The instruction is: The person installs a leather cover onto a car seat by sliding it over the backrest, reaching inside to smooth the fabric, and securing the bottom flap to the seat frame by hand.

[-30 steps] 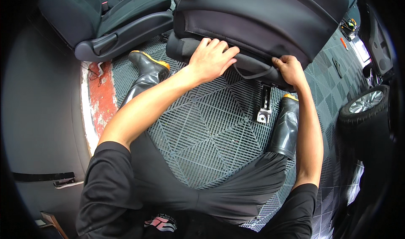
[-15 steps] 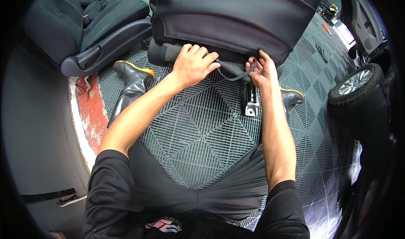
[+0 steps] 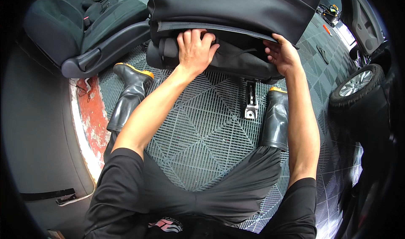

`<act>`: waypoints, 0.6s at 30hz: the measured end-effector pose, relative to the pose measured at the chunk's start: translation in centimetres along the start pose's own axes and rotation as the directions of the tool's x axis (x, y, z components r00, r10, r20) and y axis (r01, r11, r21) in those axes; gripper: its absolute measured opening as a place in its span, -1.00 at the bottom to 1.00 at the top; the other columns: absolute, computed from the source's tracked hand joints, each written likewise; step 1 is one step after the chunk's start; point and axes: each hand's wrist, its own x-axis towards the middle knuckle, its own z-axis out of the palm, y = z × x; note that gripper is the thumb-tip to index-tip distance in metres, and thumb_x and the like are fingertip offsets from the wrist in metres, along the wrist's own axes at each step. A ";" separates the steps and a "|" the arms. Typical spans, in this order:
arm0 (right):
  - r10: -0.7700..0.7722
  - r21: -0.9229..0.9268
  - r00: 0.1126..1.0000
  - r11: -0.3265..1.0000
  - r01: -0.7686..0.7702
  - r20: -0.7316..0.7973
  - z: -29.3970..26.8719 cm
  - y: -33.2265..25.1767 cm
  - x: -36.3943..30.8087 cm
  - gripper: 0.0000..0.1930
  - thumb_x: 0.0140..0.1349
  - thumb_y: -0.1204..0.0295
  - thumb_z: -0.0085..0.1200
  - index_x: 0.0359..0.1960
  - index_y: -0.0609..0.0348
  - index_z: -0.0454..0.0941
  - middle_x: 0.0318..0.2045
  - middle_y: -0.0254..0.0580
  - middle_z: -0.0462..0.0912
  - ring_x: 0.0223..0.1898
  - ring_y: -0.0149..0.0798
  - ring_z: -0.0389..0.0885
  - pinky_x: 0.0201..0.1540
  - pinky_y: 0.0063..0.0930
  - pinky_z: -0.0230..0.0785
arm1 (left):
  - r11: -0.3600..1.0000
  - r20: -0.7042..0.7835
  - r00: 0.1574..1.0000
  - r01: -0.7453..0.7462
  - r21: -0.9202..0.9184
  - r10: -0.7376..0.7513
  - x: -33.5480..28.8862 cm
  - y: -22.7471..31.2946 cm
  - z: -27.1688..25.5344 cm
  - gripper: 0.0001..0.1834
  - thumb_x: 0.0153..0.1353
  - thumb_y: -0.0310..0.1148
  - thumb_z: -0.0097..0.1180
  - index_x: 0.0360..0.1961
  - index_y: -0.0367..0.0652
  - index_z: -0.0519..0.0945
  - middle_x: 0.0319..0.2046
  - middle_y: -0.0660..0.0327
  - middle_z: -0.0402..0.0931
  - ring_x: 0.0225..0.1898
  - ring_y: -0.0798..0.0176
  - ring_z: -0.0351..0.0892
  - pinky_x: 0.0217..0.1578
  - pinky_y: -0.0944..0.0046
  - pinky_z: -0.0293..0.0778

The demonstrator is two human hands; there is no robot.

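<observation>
In front of me is a car seat with a black leather-look cover (image 3: 236, 11). Its lower flap is lifted along a grey edge strip (image 3: 185, 26), and dark fabric (image 3: 236, 59) shows in the gap below. My left hand (image 3: 196, 51) is at the left of this gap, fingers bent and closed; their tips and whatever they grip are hidden. At the right end my right hand (image 3: 283, 55) pinches the cover flap, thumb above and fingers curled underneath. A thin dark strap (image 3: 247, 51) crosses the opening between the hands.
A metal seat rail (image 3: 251, 102) juts from under the seat between my rubber boots (image 3: 276, 118). Another car seat (image 3: 101, 36) stands at the left. To the right are a wheel (image 3: 356, 85) and a car door (image 3: 367, 24). Grated tiles (image 3: 202, 129) cover the floor.
The flap has been raised, exposing its edge strip and the gap. My right hand let go of the strap and moved right and up to the flap; my left hand shifted right and up.
</observation>
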 end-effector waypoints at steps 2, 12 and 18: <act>-0.017 0.083 1.000 0.996 0.016 0.008 0.5 0.1 -0.3 -0.69 0.33 0.18 0.08 -0.08 0.15 0.56 -0.24 -0.17 0.72 -0.40 -0.38 0.58 -0.30 -0.45 0.39 | 0.999 0.011 1.000 0.002 0.035 -0.002 0.2 -0.4 0.6 -0.79 0.02 -0.23 0.38 -0.37 -0.01 0.60 -0.24 0.29 0.48 -0.14 0.13 0.43 -0.12 0.06 0.21; 0.070 0.122 0.979 0.988 -0.095 0.189 -1.1 -0.4 -1.3 -0.59 0.41 0.12 -0.01 -0.10 0.32 0.50 -0.31 -0.09 0.71 -0.55 -0.42 0.61 -0.52 -0.61 0.47 | 0.977 0.314 0.942 -0.055 -0.205 0.119 -3.7 2.6 -0.9 -0.43 0.16 -0.05 0.20 0.19 0.05 0.46 0.17 -0.19 0.38 0.13 -0.23 0.43 0.20 -0.48 0.19; -0.232 -0.451 0.933 0.826 0.338 0.275 -2.4 0.0 -2.1 -0.24 0.16 -0.16 0.21 0.07 0.37 0.54 -0.03 -0.02 0.63 -0.25 -0.31 0.64 -0.15 -0.38 0.49 | 0.984 0.492 0.854 -0.176 -0.036 0.171 -3.2 3.9 0.2 -0.21 0.10 0.08 0.28 0.39 0.48 0.28 0.41 -0.09 0.01 0.40 -0.30 0.00 0.20 -0.61 0.03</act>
